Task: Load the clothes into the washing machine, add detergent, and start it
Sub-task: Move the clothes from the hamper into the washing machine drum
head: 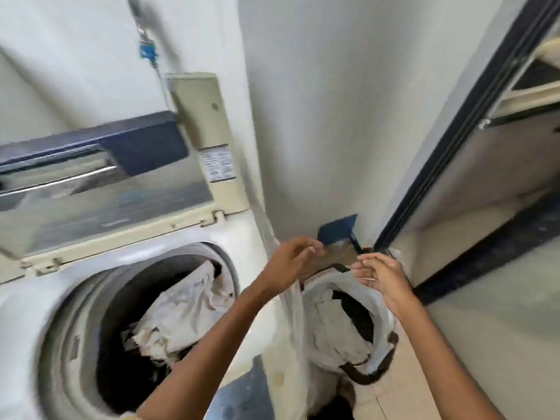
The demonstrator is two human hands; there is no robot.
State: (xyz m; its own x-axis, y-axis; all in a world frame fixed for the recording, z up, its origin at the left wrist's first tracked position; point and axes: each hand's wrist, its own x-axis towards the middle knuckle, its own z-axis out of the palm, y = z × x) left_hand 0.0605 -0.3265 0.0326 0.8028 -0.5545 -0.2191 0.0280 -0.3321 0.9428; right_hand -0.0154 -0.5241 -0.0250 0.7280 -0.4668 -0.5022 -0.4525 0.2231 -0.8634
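Basically, clothes sat in two places. A pale crumpled garment [185, 310] lay inside the drum [133, 338] of the top-loading washing machine [33, 322], over something darker lower down in the tub. The rest of the clothes [336, 331] were in a white laundry bag [378, 307] on the floor [403, 386], just beside the machine's right side; light fabric on top, dark items along the far rim and at the bottom edge. Bag mouth gaped upward.

Left hand [291, 262] hovered above the bag's near-left edge, fingers loosely curled toward the thumb. Motion blur meant I couldn't tell whether it pinched the bag's rim or held nothing. Right hand [383, 275] was above the bag's far-right edge, palm turned inward, fingers relaxed and slightly bent, holding nothing. The two hands were apart, with the bag opening between and below them.

Washer lid [100, 189] stood raised and leaning back against the wall [318, 101]: dark blue band up top, glass panel below, cream frame with a label sticker [218, 163] on its right post. A hose with a blue fitting [148, 52] ran down the wall behind it. A blue dustpan [338, 230] leaned in the corner behind the bag. A black door frame [460, 122] ran diagonally at right.
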